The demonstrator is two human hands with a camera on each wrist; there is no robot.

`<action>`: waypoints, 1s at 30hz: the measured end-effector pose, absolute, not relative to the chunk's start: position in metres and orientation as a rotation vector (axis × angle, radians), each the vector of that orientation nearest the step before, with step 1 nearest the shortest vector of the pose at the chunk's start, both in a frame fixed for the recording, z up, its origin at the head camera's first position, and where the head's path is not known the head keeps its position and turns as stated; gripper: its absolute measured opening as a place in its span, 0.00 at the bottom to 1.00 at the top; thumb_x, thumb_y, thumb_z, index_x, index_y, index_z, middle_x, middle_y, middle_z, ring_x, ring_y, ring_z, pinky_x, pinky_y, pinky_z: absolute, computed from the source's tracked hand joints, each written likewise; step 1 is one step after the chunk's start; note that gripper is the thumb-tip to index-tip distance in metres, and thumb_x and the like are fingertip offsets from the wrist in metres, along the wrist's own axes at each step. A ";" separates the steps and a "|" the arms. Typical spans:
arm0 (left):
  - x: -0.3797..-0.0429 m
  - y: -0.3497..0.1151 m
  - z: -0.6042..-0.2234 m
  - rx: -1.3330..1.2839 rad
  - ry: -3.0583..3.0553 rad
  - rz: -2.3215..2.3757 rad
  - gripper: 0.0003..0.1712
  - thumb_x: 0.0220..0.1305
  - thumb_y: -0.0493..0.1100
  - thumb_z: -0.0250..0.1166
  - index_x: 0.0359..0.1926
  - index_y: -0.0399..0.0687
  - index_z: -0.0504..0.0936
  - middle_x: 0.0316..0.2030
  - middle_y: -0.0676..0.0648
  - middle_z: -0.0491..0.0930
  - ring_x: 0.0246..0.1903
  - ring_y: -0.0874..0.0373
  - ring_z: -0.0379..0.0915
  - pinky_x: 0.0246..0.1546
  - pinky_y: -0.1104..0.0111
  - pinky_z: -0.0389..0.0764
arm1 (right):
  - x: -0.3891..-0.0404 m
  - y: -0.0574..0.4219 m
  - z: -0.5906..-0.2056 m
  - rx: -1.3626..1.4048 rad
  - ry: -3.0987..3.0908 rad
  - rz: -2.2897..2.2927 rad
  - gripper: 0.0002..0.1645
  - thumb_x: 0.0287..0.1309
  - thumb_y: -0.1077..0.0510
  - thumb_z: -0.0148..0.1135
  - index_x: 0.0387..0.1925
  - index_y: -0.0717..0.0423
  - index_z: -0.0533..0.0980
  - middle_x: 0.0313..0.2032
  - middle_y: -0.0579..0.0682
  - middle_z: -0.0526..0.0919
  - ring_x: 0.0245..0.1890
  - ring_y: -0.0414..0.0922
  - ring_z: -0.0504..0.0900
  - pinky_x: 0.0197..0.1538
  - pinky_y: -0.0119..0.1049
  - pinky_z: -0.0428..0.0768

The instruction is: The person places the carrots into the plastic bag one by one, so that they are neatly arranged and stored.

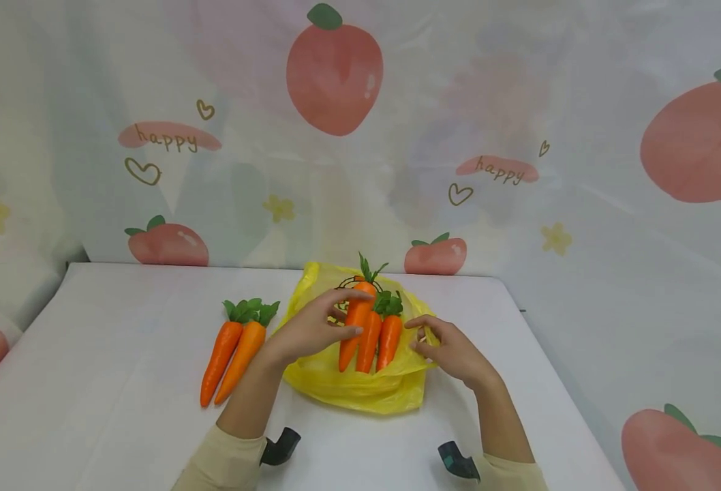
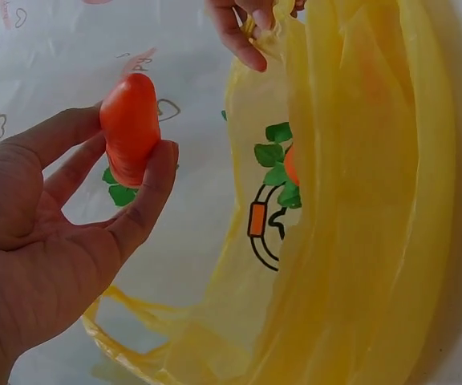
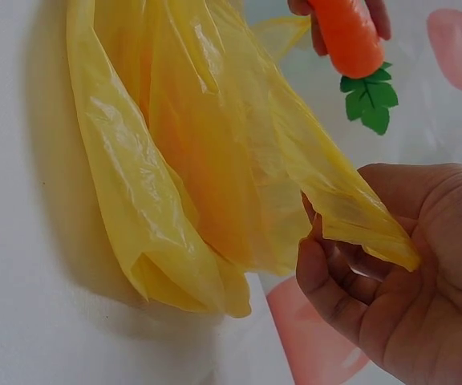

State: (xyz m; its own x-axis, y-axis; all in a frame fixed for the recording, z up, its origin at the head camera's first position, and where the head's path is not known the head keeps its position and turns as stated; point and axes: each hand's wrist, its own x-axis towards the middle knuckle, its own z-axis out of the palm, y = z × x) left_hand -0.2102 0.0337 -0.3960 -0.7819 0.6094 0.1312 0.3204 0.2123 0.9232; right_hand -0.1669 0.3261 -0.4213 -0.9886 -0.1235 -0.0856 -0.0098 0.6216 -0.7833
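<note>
My left hand (image 1: 320,324) pinches an orange carrot (image 2: 131,128) with green leaves between thumb and fingers, above the yellow plastic bag (image 1: 354,394). Two more carrots (image 1: 389,341) lie side by side in the bag's mouth, leaves toward the back. At the bag's right edge, my right hand (image 1: 455,348) pinches the thin plastic; the right wrist view shows the yellow film (image 3: 351,216) between its thumb and fingers. Much of the carrots inside is hidden by the bag in both wrist views.
Two other carrots (image 1: 232,361) lie together on the white table (image 1: 121,382), left of the bag. A dark wrist-worn piece (image 1: 281,447) sticks out by the left sleeve, another (image 1: 457,460) by the right. A fruit-printed cloth (image 1: 360,191) hangs behind the table.
</note>
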 end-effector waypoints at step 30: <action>-0.229 0.052 -0.442 0.664 2.173 1.654 0.27 0.70 0.33 0.68 0.67 0.57 0.79 0.64 0.47 0.72 0.50 0.46 0.74 0.46 0.56 0.83 | -0.167 0.326 -0.422 -0.125 2.699 -1.302 0.19 0.70 0.60 0.64 0.60 0.57 0.78 0.42 0.54 0.74 0.51 0.54 0.71 0.42 0.40 0.78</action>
State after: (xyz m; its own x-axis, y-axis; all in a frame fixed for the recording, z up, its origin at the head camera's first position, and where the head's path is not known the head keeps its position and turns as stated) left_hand -0.2287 0.0519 -0.4415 -0.8372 0.5465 0.0190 0.1640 0.2178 0.9621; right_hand -0.1671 0.3257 -0.4221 -0.9865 -0.1362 -0.0914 -0.0133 0.6216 -0.7832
